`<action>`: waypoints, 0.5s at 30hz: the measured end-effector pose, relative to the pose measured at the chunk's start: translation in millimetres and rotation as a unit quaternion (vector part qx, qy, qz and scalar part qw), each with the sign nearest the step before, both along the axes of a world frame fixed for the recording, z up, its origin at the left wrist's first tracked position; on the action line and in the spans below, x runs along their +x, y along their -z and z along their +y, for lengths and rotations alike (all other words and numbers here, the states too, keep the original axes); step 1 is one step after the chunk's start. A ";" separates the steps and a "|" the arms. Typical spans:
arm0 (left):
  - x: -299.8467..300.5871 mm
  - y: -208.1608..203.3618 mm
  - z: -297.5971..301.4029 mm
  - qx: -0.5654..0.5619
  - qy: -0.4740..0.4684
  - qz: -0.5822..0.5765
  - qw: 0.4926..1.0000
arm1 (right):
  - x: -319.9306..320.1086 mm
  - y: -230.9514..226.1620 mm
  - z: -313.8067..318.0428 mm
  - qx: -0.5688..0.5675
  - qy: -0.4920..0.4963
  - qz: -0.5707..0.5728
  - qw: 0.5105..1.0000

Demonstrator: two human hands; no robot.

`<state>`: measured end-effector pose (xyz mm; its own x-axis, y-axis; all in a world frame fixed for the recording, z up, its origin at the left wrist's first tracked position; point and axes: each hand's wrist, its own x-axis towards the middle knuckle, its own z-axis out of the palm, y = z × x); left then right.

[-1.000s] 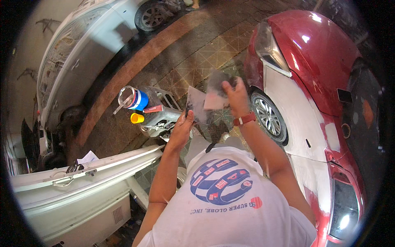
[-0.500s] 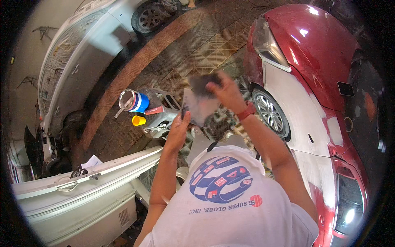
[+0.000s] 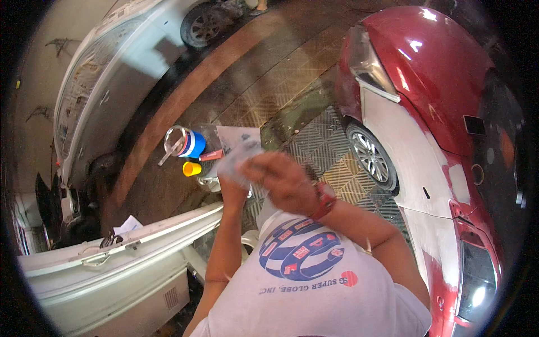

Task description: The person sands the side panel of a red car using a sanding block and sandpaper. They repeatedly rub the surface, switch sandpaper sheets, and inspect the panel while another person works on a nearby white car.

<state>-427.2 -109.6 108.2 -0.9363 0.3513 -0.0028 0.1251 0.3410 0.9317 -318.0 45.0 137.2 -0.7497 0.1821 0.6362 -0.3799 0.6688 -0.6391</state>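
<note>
A pale, semi-sheer-looking sheet [image 3: 238,143] with dark smudges stands up in front of me, its material not clear. My left hand [image 3: 233,185] is closed on its lower edge, the fingers mostly hidden behind the sheet and my other hand. My right hand [image 3: 286,182], with a red band at the wrist, lies across the sheet's lower right part. Motion smears its fingers, so its grip does not show. Just left of the sheet are a red block-like piece [image 3: 212,155], a blue, white and red can [image 3: 193,143] with a stick in it, and a yellow cup [image 3: 191,168].
A red car [image 3: 426,56] with a whitish, unpainted-looking fender [image 3: 387,121] stands close on my right. On the left is a silver car [image 3: 120,62] with covered windows. A white panel [image 3: 163,227] lies at lower left. Patterned tiles [image 3: 314,135] cover the floor.
My right hand has come down and left from the upper right onto the sheet. The dark, blurred piece beside it no longer shows. The sheet has shifted left and stands more upright.
</note>
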 end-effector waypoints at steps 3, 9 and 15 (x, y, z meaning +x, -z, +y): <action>19.4 -11.1 11.8 -0.005 0.036 -0.024 0.999 | -7.1 48.2 13.7 0.042 0.021 -0.051 0.998; 28.3 -4.2 7.5 0.083 0.091 -0.072 0.990 | 14.8 121.4 97.1 -0.202 0.143 -0.388 0.888; 9.7 6.9 9.3 0.133 0.221 -0.225 0.940 | -10.9 75.1 76.9 -0.280 -0.026 -0.236 0.930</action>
